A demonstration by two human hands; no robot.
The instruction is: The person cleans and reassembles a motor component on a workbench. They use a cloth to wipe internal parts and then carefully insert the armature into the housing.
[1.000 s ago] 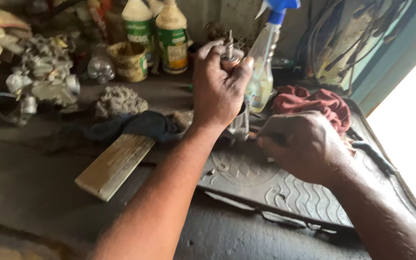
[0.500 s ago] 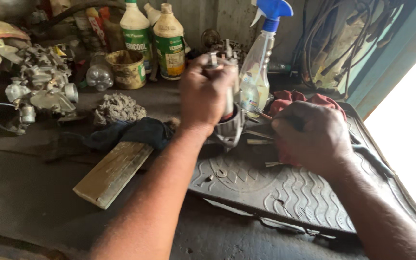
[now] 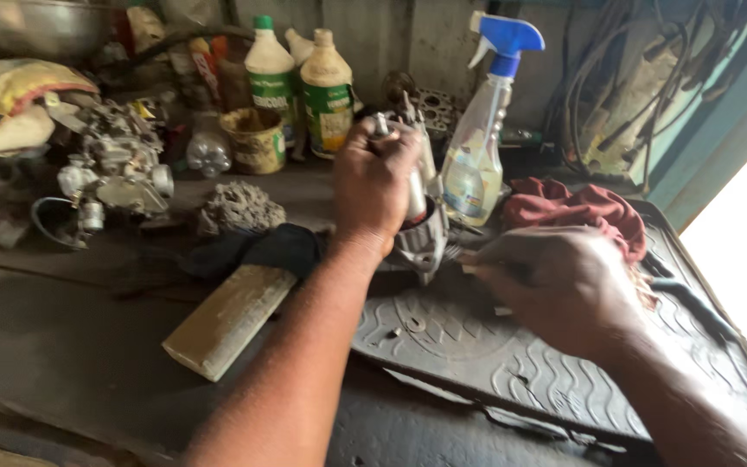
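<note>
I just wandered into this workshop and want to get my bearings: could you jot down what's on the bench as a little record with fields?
Setting: dark, grimy workbench
Left hand: grips the top of a grey metal engine part standing on a black rubber mat
Right hand: closed on a thin tool, tip at the part's base
Behind part: spray bottle with blue trigger, two plastic bottles
Right of part: red rag
Left side: wooden block, carburettor-like assembly

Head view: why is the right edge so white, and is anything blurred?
Head view: daylight from the right washes out that edge; the right hand is smeared by motion; the left hand on the metal part looks sharper; the back shelf sits dim.
</note>
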